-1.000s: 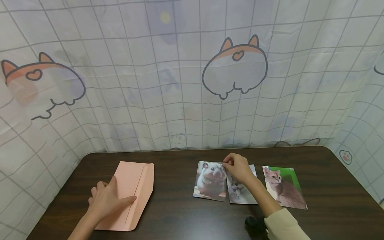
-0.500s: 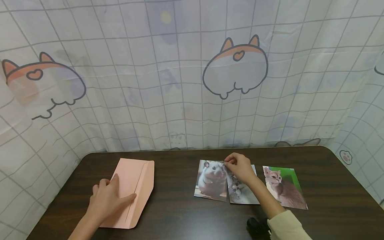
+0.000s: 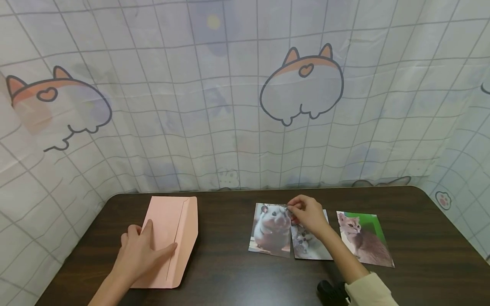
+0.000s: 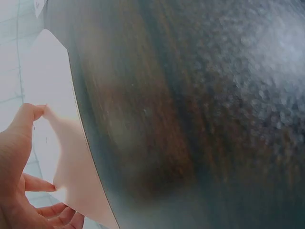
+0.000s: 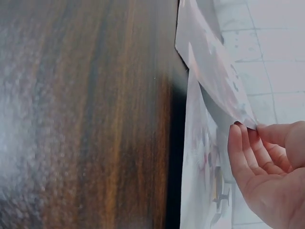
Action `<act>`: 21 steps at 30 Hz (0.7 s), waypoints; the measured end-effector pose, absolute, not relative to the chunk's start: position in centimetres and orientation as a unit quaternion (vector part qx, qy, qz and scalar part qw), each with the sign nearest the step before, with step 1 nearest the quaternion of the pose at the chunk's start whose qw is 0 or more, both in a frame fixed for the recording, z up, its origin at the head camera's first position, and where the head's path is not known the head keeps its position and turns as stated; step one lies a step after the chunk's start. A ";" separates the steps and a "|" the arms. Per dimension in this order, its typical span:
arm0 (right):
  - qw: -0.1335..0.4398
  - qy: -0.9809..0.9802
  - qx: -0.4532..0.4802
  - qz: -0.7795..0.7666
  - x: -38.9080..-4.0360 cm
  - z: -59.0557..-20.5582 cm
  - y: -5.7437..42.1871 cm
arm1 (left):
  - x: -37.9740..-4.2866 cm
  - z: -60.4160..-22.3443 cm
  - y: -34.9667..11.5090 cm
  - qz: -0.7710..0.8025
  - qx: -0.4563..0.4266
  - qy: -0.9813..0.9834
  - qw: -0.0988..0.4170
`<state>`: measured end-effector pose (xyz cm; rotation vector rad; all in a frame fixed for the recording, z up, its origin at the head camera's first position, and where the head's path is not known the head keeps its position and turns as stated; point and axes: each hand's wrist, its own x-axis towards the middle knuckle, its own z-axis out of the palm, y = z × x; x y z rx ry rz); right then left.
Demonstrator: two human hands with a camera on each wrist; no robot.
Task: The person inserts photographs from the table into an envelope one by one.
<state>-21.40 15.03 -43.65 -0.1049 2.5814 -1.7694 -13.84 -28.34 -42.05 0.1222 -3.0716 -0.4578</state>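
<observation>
A pink envelope point(image 3: 164, 221) lies at the table's left, its flap along the right side. My left hand point(image 3: 135, 255) rests on it, thumb and fingers spread; in the left wrist view the thumb and index fingertip press on the paper. With thumb and fingers my right hand point(image 3: 309, 214) pinches the top right corner of a hamster photo point(image 3: 271, 229). That corner is raised off the table in the right wrist view. Beside it, a second animal photo point(image 3: 311, 247) is partly covered by the right hand and forearm. Farther right lies a cat photo point(image 3: 363, 240).
A dark wooden table point(image 3: 226, 272) bears everything. Behind it hangs a white gridded curtain point(image 3: 183, 106) with cartoon animal drawings. A small black object point(image 3: 329, 291) is by the right sleeve point(image 3: 369, 291).
My left hand has slid the envelope slightly toward the table's back edge. The right hand keeps its hold on the hamster photo's corner, nearly in place.
</observation>
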 end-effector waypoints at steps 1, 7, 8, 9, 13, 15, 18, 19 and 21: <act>0.007 0.820 -0.033 -0.571 -21.4 -43.6 15.0 | -13.8 -42.0 -28.3 -0.147 0.038 -0.988 0.018; 0.013 0.803 -0.032 -0.595 -21.0 -43.2 15.0 | -13.7 -41.7 -28.0 -0.150 0.031 -0.988 0.029; 0.013 0.802 -0.033 -0.596 -21.0 -43.2 15.1 | -13.6 -41.6 -27.9 -0.152 0.030 -0.987 0.031; 0.013 0.801 -0.033 -0.598 -21.0 -43.1 15.1 | -13.6 -41.5 -27.8 -0.154 0.028 -0.987 0.032; 0.018 0.795 -0.038 -0.605 -20.9 -43.1 15.2 | -13.5 -41.1 -27.4 -0.162 0.024 -0.986 0.036; 0.021 0.791 -0.038 -0.610 -20.7 -43.0 15.2 | -13.5 -41.0 -27.2 -0.166 0.024 -0.985 0.033; 0.024 0.788 -0.035 -0.614 -20.6 -42.9 15.1 | -13.5 -40.8 -27.0 -0.172 0.028 -0.984 0.027; 0.025 0.787 -0.033 -0.615 -20.5 -42.8 15.1 | -13.6 -40.8 -27.0 -0.173 0.029 -0.984 0.024; 0.025 0.788 -0.031 -0.614 -20.5 -42.7 15.2 | -13.6 -40.7 -26.8 -0.175 0.032 -0.984 0.022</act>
